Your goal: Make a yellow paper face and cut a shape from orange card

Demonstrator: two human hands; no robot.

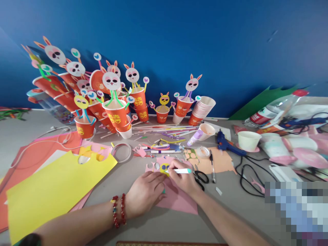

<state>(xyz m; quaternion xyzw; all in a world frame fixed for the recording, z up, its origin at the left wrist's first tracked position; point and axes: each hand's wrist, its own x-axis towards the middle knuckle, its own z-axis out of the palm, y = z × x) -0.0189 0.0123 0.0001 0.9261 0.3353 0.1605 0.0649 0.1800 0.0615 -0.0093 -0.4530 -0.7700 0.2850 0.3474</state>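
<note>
My right hand [183, 179] is closed around a white marker pen with a teal end [180, 171], its tip on a small yellow round paper face [164, 168]. My left hand [145, 191] lies flat, fingers pressed down on the pink paper sheet [176, 200] beside the yellow face. A red bead bracelet [119, 210] circles my left wrist. Black scissors [201, 177] lie just right of my right hand.
Red paper cups with bunny faces [115, 112] stand along the blue wall. A yellow sheet [56, 188] and red sheets lie left. A blue glue gun [225, 145], white cups [248, 140], a tape roll [121, 152], straws and cables lie right and behind.
</note>
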